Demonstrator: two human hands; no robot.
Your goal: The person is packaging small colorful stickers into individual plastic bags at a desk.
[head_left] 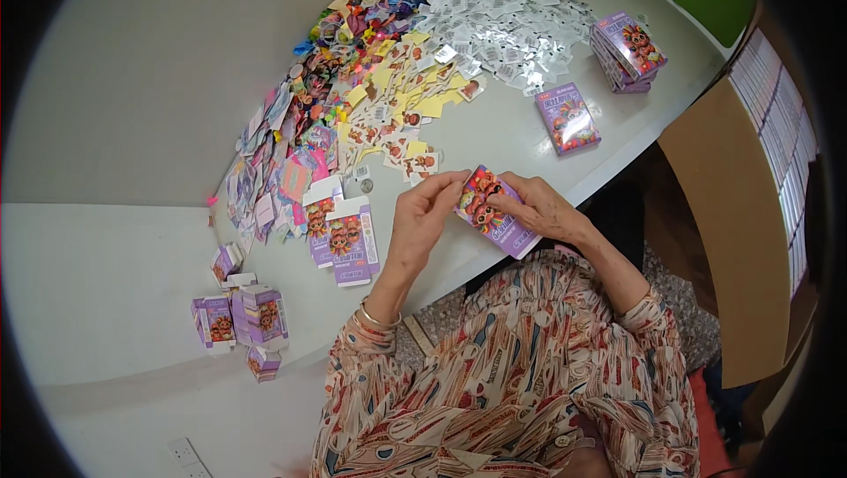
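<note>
Between both hands, over the table's near edge, is a small purple box [510, 235] printed with colourful cartoon characters. My right hand [547, 211] grips its right side, with the thumb across the printed front. At the box's upper left end, my left hand [430, 213] is closed with thumb and forefinger pinched on its edge; whether a flap lies between them is too small to tell. Left of my left wrist, two flattened purple cartons [355, 248] with white flaps overlap on the table. One closed purple box [569, 119] lies to the right, beyond my right hand.
Purple boxes [631, 47] are stacked at the far right. Heaps of clear packets [507, 32], yellow-backed cards [397, 90] and colourful small toys [331, 45] spread across the table [503, 129]. Several purple cartons [260, 315] sit at the left. A large cardboard box [728, 187] stands right, filled with packed rows.
</note>
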